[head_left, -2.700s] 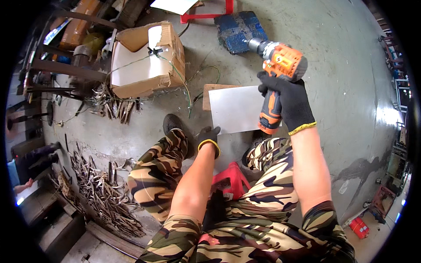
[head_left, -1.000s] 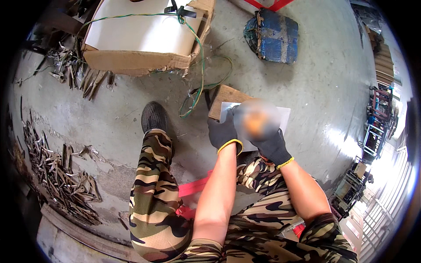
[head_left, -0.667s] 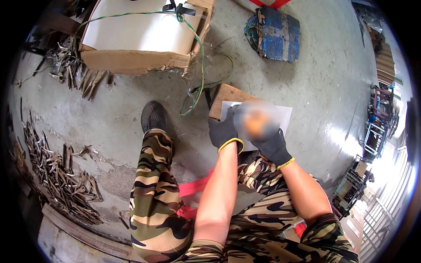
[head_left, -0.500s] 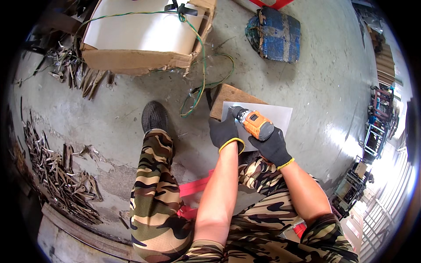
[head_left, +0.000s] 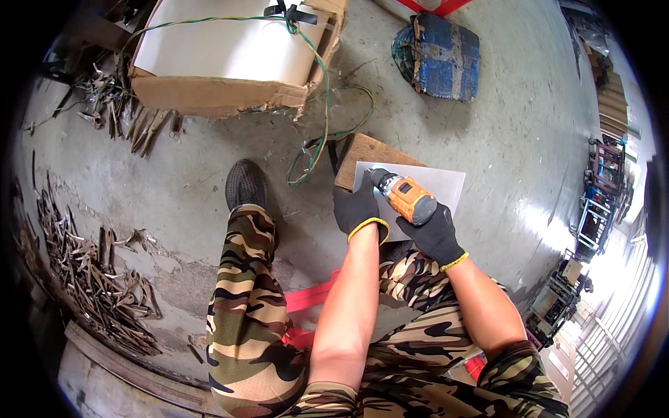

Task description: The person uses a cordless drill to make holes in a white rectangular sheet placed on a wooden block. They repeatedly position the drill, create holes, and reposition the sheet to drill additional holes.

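An orange and black cordless drill (head_left: 410, 197) is gripped in my right hand (head_left: 433, 235), which wears a dark grey glove with a yellow cuff. Its chuck points toward the upper left corner of a thin, pale sheet (head_left: 446, 185). That sheet rests across a brown wooden block (head_left: 376, 151). My left hand (head_left: 357, 209), gloved the same way, is closed on the sheet's left edge beside the block, just below the chuck. The fingertips of the left hand are partly hidden, and the drill's handle is mostly covered by my right hand.
A torn cardboard box (head_left: 216, 97) holding white sheets stands ahead on the left. Green-yellow wire (head_left: 326, 132) trails from it across the floor. Farther ahead sits a blue taped bundle (head_left: 446, 57). Metal scraps (head_left: 115, 292) lie at left; racks (head_left: 596, 209) stand at far right.
Almost everything stays in place. The whole view has shifted very slightly, and the drill and both hands keep their positions on the sheet.
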Available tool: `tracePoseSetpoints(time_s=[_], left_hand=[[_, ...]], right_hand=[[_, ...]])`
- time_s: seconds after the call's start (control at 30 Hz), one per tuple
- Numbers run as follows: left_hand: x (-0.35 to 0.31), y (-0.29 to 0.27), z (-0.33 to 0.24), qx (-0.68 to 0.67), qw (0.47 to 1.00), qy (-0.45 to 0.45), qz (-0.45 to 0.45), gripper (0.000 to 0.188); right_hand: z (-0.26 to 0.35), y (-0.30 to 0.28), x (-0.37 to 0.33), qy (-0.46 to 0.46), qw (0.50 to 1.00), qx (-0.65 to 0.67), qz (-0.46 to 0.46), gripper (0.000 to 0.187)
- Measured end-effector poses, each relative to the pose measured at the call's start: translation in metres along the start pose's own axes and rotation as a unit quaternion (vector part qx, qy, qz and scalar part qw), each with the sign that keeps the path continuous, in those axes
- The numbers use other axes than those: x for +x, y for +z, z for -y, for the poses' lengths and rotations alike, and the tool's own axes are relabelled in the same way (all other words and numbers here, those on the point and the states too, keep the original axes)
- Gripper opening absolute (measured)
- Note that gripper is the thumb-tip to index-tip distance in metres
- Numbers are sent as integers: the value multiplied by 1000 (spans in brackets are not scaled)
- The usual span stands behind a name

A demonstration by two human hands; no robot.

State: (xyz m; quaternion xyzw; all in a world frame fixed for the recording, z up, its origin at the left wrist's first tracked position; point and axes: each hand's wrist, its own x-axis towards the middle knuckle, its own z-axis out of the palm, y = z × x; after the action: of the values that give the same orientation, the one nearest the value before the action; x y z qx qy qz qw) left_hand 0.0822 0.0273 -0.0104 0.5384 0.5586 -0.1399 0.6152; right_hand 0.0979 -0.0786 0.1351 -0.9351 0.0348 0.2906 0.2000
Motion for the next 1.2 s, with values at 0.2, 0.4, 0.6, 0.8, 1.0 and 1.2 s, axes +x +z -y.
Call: tracePoseSetpoints(time_s=[0.2, 0.4, 0.6, 0.8, 1.0, 1.2], left_hand=[[1, 2, 1, -52, 999, 8, 6, 44], [1, 3, 0, -55, 998, 9, 4, 43], [1, 2, 0, -61, 998, 11, 0, 43], [1, -5, -4, -62, 998, 8, 9, 43], [-52, -32, -36, -32, 954, 262, -145, 39], [-88, -24, -114, 121, 845, 517, 70, 36]], right_hand=[[-2, 3, -1, 6, 1000, -9, -14, 37], [-11, 6, 0, -29, 999, -24, -24, 36], [0, 4, 0, -29, 999, -24, -33, 33], [18, -2, 3, -14, 996, -80, -23, 32], [29, -12, 6, -22, 992, -119, -29, 27], [25, -17, 14, -48, 985, -157, 49, 40]])
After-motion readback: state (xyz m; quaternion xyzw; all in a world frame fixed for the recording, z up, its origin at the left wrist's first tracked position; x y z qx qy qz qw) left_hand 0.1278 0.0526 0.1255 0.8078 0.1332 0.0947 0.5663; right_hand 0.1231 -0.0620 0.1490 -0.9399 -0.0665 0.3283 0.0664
